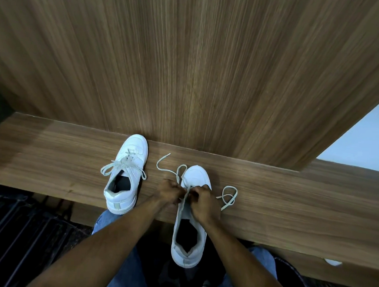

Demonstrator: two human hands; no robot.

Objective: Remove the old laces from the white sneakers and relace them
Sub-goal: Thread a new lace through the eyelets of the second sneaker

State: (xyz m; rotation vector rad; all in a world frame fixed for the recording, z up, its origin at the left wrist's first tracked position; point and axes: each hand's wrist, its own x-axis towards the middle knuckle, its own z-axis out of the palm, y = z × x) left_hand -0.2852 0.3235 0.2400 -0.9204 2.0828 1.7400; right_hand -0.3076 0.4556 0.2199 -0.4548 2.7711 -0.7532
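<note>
Nearest are the person's knees in blue jeans [128, 271], with both bare forearms reaching forward over them. The right-hand white sneaker [188, 237] hangs its heel off the front edge of the wooden surface [48, 156], toe pointing away. Both hands meet over its eyelets: the left hand [170, 192] has its fingers curled, pinching the loose lace [177, 172] at the shoe's left side, and the right hand [203, 203] is curled over the tongue, gripping the same lace, whose other end loops on the surface to the right. Farther left stands the second white sneaker [125, 174], still laced and tied in a bow, its toe touching the upright wood-grain panel [200, 65] that rises behind the surface.
</note>
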